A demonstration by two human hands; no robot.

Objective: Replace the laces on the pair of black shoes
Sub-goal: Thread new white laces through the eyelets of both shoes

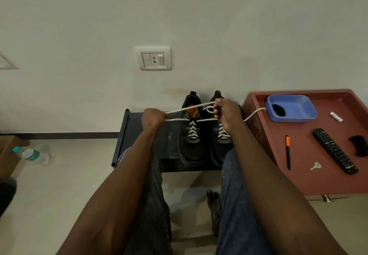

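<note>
Against the pale wall, a red-brown counter [310,175] stands at the right, with a low dark shoe rack [143,135] beside it. The rack carries 2 black shoes [192,145], toes toward the seated person, both already crossed with white lacing.

The white lace [185,109] runs nearly level, left to right, above the shoes' collars. It appears to belong to the right-hand shoe, though that shoe's top eyelets are hidden behind the right hand. The left hand [153,116] is a closed fist gripping 2 strands, which it holds taut out past the left shoe. The right hand [225,113] sits directly over the right shoe's tongue, fingers curled, pinching a small loop of lace at its fingertips. 1 free tail sags from behind that hand across to the blue plastic tray [298,105] on the counter, its tip touching or just short of the rim; I cannot tell which.

My read is that a knot is being tied, and the next pull runs along the lace's own axis: hands drawing apart sideways. The right hand is the nearer to the knot and would steer the loop, while the left supplies tension.

On the counter lie a remote control [334,150], an orange-capped pen [288,151] and a small key [315,166]. A water bottle [31,154] lies on the floor at left.
</note>
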